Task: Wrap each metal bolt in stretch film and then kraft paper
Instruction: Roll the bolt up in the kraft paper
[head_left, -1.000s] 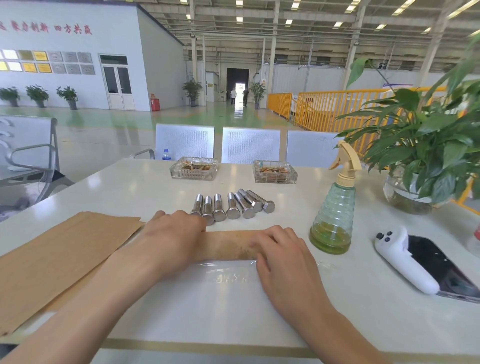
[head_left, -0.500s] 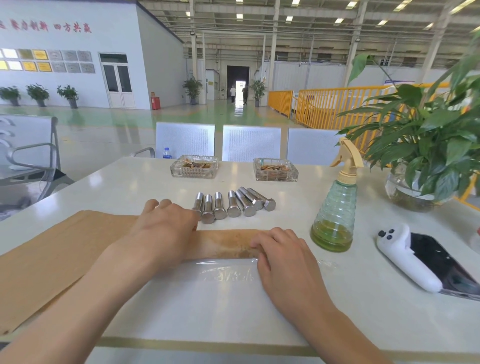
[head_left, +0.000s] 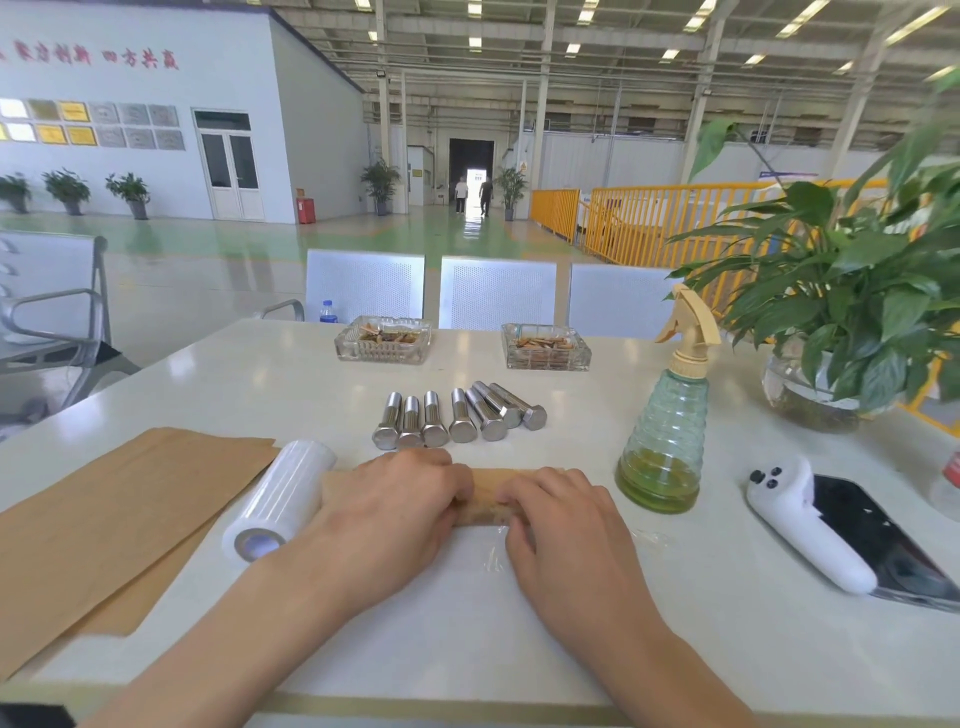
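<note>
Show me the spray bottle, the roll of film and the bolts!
spray bottle (head_left: 663, 447), head view, on its ribbed green body
film roll (head_left: 283, 493), head view, on the white side of the roll
bolts (head_left: 462, 418), head view, on the shank of a middle bolt in the row

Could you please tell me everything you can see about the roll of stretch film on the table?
The roll of stretch film is a short, fat cylinder of clear film wound to a milky white, glossy along its side. It lies on its side on the white table, its near end showing a hollow core. Its left side overlaps the edge of the kraft paper sheets. The left hand sits just right of it; whether the wrist touches it cannot be told.
</note>
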